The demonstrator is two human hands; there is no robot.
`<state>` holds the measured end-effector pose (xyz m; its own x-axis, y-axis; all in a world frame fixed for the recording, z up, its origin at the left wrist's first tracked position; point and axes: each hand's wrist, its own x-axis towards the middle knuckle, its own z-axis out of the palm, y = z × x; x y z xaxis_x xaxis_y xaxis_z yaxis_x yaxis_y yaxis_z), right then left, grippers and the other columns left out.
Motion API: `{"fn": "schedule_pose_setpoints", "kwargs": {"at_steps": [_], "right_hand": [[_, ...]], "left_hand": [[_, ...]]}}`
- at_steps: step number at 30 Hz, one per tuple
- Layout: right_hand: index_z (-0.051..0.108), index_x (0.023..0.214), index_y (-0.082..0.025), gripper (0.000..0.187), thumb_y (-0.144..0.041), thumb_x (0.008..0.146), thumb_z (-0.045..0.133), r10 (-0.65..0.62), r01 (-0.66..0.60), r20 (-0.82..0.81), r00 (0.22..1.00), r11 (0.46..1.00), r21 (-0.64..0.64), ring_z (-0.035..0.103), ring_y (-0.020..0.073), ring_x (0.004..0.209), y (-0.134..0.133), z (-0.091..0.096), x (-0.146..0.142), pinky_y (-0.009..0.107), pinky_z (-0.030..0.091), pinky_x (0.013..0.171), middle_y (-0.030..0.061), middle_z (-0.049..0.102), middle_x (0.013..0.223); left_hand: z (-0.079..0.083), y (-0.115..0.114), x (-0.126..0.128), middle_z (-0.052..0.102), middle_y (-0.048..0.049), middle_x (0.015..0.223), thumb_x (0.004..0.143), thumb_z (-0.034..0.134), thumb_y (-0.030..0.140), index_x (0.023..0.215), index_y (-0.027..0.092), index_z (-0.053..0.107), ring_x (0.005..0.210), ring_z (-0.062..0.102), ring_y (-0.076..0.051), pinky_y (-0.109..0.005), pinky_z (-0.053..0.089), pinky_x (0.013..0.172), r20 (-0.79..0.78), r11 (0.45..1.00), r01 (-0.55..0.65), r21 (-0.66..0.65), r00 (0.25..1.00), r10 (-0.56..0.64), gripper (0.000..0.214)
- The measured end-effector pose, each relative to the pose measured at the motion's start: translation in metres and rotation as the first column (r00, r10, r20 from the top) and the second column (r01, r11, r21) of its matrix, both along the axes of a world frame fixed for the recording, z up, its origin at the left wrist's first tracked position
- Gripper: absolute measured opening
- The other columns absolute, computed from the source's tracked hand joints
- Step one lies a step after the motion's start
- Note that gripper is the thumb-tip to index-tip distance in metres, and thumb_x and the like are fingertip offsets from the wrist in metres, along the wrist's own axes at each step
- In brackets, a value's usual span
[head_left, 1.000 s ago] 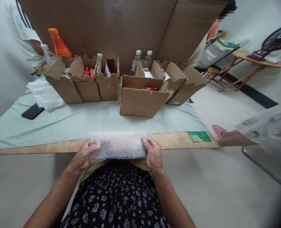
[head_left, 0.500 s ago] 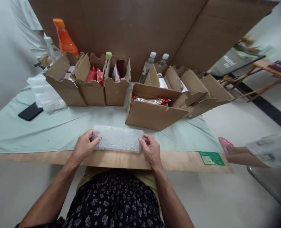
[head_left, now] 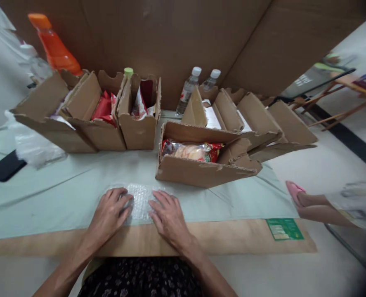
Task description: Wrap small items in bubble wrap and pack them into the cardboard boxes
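Both our hands lie palm down, unclenched, fingers loosely spread: left hand (head_left: 111,210) and right hand (head_left: 169,212) apart, neither clamped on anything. Under them, lower centre of the frame, bubble wrap (head_left: 141,200) on the pale green cloth (head_left: 77,181), near the wooden table edge (head_left: 226,239). Smoothing seems the step in hand; we'd judge it best done with light, even pressure, stroking outward from the middle, so corners lie flat and bubbles survive. Just above, right of centre, an open cardboard box (head_left: 198,173) holds packets (head_left: 190,152); we'd mind our knuckles there.
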<state>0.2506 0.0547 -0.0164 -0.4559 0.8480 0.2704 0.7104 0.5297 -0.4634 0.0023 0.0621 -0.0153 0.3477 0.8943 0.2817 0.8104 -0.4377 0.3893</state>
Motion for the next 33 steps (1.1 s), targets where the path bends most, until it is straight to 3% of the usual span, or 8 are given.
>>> {"fn": "schedule_pose_setpoints", "kwargs": {"at_steps": [5,8,11,14,21,25,29,33], "right_hand": [[0.069,0.118,-0.023,0.023,-0.018,0.099,0.056,-0.139,0.139,-0.033,0.990,0.990,0.008,0.061,0.0275,0.127,-0.006,-0.008,0.050,0.046,0.048,0.100,0.0097,0.073,0.129],[0.069,0.116,-0.023,0.023,-0.018,0.101,0.052,-0.284,0.288,-0.086,0.955,0.957,0.045,0.065,0.0257,0.112,-0.006,-0.006,0.068,0.042,0.048,0.093,0.0084,0.076,0.116],[0.067,0.121,-0.023,0.025,-0.020,0.102,0.051,-0.325,0.327,-0.058,0.944,0.944,0.036,0.064,0.0264,0.107,0.004,-0.004,0.061,0.042,0.045,0.092,0.0085,0.075,0.113],[0.067,0.127,-0.020,0.029,-0.026,0.101,0.054,-0.347,0.347,0.026,0.937,0.938,0.015,0.061,0.0304,0.108,0.016,-0.009,0.043,0.045,0.043,0.092,0.0120,0.073,0.119],[0.070,0.101,-0.023,0.013,-0.019,0.097,0.058,-0.354,0.354,0.040,0.935,0.935,0.006,0.063,0.0283,0.105,0.019,-0.017,0.018,0.041,0.043,0.086,0.0105,0.074,0.117],[0.068,0.109,-0.022,0.017,-0.022,0.096,0.059,-0.363,0.326,-0.164,0.917,0.920,-0.217,0.067,0.0231,0.088,0.002,-0.007,0.014,0.037,0.048,0.081,0.0077,0.076,0.101],[0.050,0.152,-0.029,0.057,-0.029,0.096,0.061,-0.370,0.144,-0.319,0.872,0.819,-0.555,0.063,0.0161,0.071,-0.020,0.004,0.005,0.031,0.052,0.070,0.0032,0.073,0.102],[0.056,0.148,-0.033,0.054,-0.029,0.095,0.061,-0.283,-0.020,-0.372,0.884,0.773,-0.634,0.060,0.0147,0.070,-0.032,0.011,-0.010,0.029,0.052,0.068,0.0015,0.071,0.099]], "left_hand": [[-0.015,0.004,-0.011,0.070,-0.0080,0.119,0.097,0.057,0.025,0.118,0.028,0.069,0.109,0.065,-0.029,-0.042,0.054,0.090,0.080,0.999,0.042,-0.030,0.996,-0.040,0.025],[-0.010,0.006,-0.021,0.069,-0.0069,0.117,0.098,0.057,0.034,0.116,0.031,0.068,0.107,0.066,-0.028,-0.038,0.056,0.084,0.158,0.995,-0.086,-0.049,0.983,0.092,0.022],[-0.003,0.012,-0.032,0.068,-0.0111,0.109,0.096,0.056,0.047,0.111,0.026,0.069,0.101,0.064,-0.033,-0.046,0.054,0.085,0.019,0.945,-0.321,-0.069,0.946,0.323,0.029],[0.002,0.017,-0.036,0.067,-0.0147,0.102,0.090,0.057,0.057,0.104,0.020,0.070,0.099,0.061,-0.037,-0.054,0.050,0.093,-0.189,0.893,-0.440,-0.095,0.889,0.418,0.041],[0.007,0.016,-0.020,0.067,-0.0106,0.093,0.086,0.053,0.044,0.078,0.022,0.062,0.093,0.063,-0.031,-0.044,0.050,0.088,-0.129,0.856,-0.459,-0.237,0.889,0.440,0.025],[0.025,0.020,-0.023,0.068,-0.0026,0.079,0.085,0.053,0.041,0.080,0.024,0.060,0.072,0.065,-0.023,-0.034,0.049,0.070,-0.058,0.789,-0.465,-0.402,0.873,0.484,0.018],[0.039,0.056,-0.025,0.074,-0.0042,0.088,0.087,0.054,0.034,0.094,0.024,0.064,0.084,0.069,-0.025,-0.034,0.049,0.077,-0.072,0.897,-0.354,-0.266,0.935,0.348,0.015],[0.036,0.106,-0.008,0.075,-0.0091,0.099,0.085,0.056,0.018,0.109,0.020,0.068,0.097,0.067,-0.029,-0.041,0.049,0.090,-0.200,0.972,-0.145,-0.187,0.974,0.107,0.027]]}}
